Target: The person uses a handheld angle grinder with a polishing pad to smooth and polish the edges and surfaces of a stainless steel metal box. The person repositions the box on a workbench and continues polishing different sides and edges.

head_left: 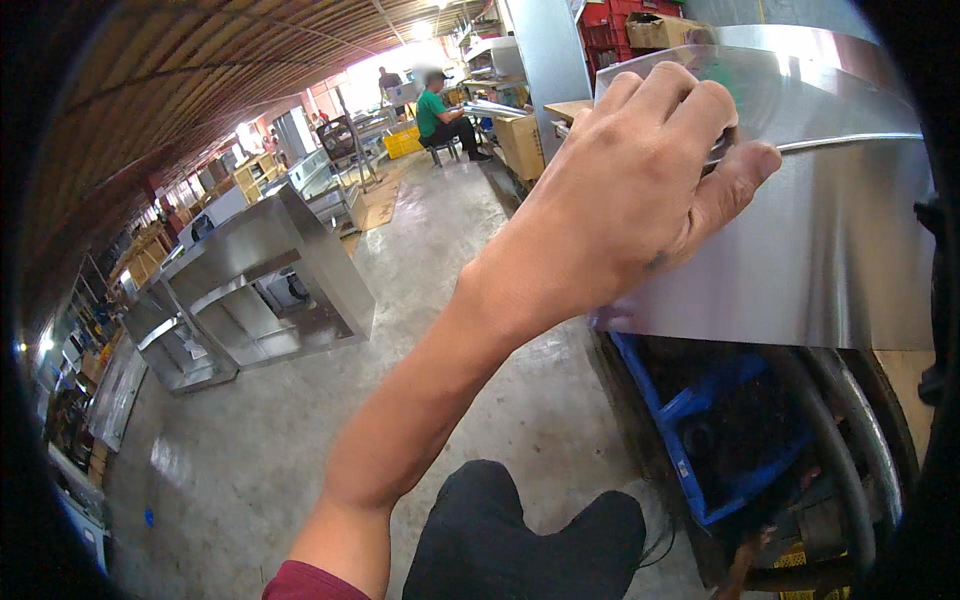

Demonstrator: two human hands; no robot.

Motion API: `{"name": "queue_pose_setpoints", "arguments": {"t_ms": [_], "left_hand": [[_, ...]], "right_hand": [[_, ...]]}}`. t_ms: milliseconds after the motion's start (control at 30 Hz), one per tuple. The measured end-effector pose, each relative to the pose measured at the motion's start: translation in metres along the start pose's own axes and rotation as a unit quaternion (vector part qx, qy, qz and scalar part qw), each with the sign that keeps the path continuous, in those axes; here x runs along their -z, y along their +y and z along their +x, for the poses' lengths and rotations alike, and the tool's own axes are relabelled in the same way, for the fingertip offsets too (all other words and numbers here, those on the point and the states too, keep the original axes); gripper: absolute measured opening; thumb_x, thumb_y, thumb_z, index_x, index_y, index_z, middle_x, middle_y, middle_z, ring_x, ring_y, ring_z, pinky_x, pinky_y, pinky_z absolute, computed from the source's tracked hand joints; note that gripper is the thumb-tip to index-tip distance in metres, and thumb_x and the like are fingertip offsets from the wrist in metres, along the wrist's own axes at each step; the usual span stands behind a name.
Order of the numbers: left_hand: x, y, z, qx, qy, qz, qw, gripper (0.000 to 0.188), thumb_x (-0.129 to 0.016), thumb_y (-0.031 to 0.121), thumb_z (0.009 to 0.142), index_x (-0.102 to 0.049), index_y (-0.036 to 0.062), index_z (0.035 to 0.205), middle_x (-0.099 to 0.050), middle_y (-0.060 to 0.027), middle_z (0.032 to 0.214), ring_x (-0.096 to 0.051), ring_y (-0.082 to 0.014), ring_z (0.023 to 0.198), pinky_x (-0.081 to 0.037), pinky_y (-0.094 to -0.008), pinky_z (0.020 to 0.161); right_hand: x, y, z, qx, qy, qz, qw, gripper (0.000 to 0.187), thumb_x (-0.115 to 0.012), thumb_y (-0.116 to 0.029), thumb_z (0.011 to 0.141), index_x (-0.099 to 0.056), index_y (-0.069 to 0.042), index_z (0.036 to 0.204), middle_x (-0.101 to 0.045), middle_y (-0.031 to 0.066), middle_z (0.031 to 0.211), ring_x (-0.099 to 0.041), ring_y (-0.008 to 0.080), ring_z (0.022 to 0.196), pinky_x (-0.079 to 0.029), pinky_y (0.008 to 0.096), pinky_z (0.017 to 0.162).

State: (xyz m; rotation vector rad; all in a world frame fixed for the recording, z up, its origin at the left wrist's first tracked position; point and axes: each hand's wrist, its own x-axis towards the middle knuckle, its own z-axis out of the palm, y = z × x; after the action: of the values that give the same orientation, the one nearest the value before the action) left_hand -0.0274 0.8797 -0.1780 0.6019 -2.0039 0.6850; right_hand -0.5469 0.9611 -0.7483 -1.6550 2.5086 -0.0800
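My left hand (650,150) reaches across from the lower left, over a shiny bent sheet-metal piece (770,250). Its fingers are curled down and the thumb points right, close to the raised bright edge of the metal. Something small and dark shows between forefinger and thumb, too hidden to name. The fingertips are out of sight behind the knuckles. The metal piece has a broad smooth front face and an upper face behind the bright edge. My right hand does not show.
Below the metal lies a blue plastic crate (690,450) beside dark curved tubes (835,440). Large steel frames (270,270) stand on the concrete floor at left. Farther off, a person in green (433,112) sits on a stool near a yellow crate (403,141).
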Motion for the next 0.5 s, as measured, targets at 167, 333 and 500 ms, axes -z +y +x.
{"name": "queue_pose_setpoints", "arguments": {"t_ms": [167,333,500], "left_hand": [[-0.016,-0.026,-0.006,-0.060,0.057,-0.071,0.994,0.039,-0.068,0.039,0.113,-0.072,0.0006,0.117,-0.071,-0.0190,0.110,-0.070,-0.0383,0.104,-0.054,-0.0477,0.092],[-0.001,-0.004,0.003,-0.100,0.033,-0.023,0.994,0.039,-0.067,0.038,0.114,-0.071,-0.0001,0.117,-0.071,-0.0188,0.110,-0.070,-0.0381,0.103,-0.054,-0.0473,0.092],[0.002,-0.004,0.002,-0.065,0.002,-0.037,0.997,0.040,-0.063,0.039,0.116,-0.070,-0.0002,0.118,-0.069,-0.0187,0.108,-0.069,-0.0368,0.101,-0.055,-0.0474,0.090]], "right_hand": [[0.003,-0.007,0.003,0.014,-0.001,-0.005,1.000,0.045,-0.069,-0.034,0.111,-0.071,-0.001,0.141,-0.069,0.0148,0.129,-0.066,0.0277,0.108,-0.053,0.0433,0.098],[0.013,-0.001,0.003,0.019,0.002,-0.010,1.000,0.046,-0.068,-0.034,0.111,-0.070,0.000,0.142,-0.070,0.0162,0.130,-0.066,0.0288,0.110,-0.054,0.0439,0.099],[0.021,0.002,0.002,0.029,0.003,-0.020,0.999,0.047,-0.068,-0.034,0.111,-0.070,0.001,0.142,-0.070,0.0177,0.131,-0.067,0.0300,0.111,-0.054,0.0445,0.101]]}}
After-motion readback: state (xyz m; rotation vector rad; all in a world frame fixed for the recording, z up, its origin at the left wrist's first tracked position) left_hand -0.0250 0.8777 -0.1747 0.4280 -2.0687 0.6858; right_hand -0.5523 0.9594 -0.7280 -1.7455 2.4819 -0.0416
